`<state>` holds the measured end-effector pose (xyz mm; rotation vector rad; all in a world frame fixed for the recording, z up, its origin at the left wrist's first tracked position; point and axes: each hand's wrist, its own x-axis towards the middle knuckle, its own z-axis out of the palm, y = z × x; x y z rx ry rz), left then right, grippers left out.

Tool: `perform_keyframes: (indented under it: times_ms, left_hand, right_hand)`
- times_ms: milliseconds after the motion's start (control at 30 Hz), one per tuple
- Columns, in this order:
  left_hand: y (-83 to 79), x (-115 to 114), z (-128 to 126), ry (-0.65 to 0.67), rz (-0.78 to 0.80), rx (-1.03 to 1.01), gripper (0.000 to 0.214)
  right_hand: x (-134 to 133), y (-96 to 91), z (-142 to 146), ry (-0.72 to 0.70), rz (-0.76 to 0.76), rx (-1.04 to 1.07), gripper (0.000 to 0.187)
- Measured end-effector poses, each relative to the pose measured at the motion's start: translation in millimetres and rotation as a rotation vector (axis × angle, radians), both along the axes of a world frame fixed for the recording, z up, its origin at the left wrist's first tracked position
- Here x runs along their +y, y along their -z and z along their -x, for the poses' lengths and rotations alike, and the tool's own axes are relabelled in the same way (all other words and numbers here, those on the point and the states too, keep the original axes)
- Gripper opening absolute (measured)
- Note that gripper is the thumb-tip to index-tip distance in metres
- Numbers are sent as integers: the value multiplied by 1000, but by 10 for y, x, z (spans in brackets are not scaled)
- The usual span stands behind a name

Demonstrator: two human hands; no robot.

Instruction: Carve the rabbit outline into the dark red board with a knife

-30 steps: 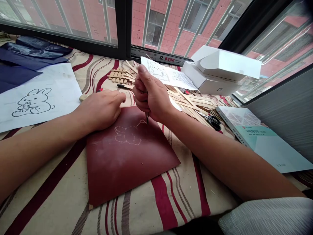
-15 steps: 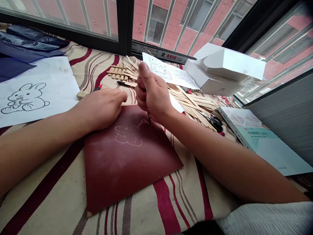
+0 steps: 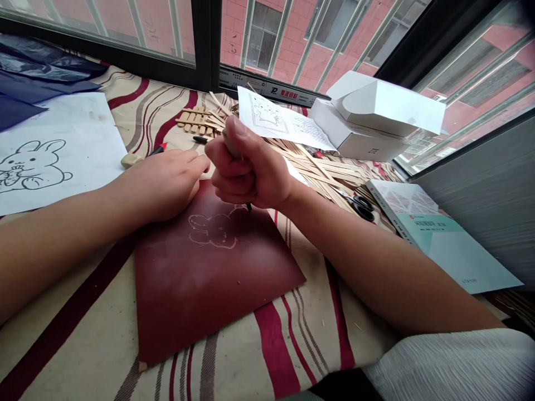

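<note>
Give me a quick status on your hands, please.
Right hand fisted on pointed tool, tip at rabbit outline; left hand at red sheet top edge.

Right hand (image 3: 251,170) clenched, left hand (image 3: 163,186) resting, fingers curled.

Right hand (image 3: 253,170) wraps around the tool (image 3: 230,143), hiding most of the shaft, so can't tell what it is. Scratched bunny outline (image 3: 213,231) runs under the fist, the paper bunny drawing (image 3: 29,166) gets cut off at the left edge, and the book's (image 3: 434,234) title is too blurry to read
</note>
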<state>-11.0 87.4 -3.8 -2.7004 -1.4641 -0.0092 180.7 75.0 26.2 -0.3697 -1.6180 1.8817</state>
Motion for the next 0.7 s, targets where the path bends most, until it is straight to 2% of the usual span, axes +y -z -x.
perform_keyframes:
  times_ms: [100,167,267,400,467,567,700]
  left_hand:
    - [-18,-9,-15,-10,-4,-53,49]
    - [-40,-16,-21,7,3,-51,47]
    - [-71,-20,-31,35,8,10,42]
    - [-56,9,-43,-34,-3,14,34]
    - [-33,32,-41,-54,-3,16,33]
    - [-10,49,-31,-43,4,23,37]
    - [-3,38,-16,5,10,5,41]
  right_hand:
    - [23,35,20,-23,-33,27,69]
    - [25,52,52,37,-34,36,69]
    - [12,61,120,260,-17,52,71]
    - [-10,66,200,650,-6,128,70]
    - [-4,68,207,765,27,146,69]
    - [39,77,177,796,138,127,68]
    - [78,99,123,703,216,88,68]
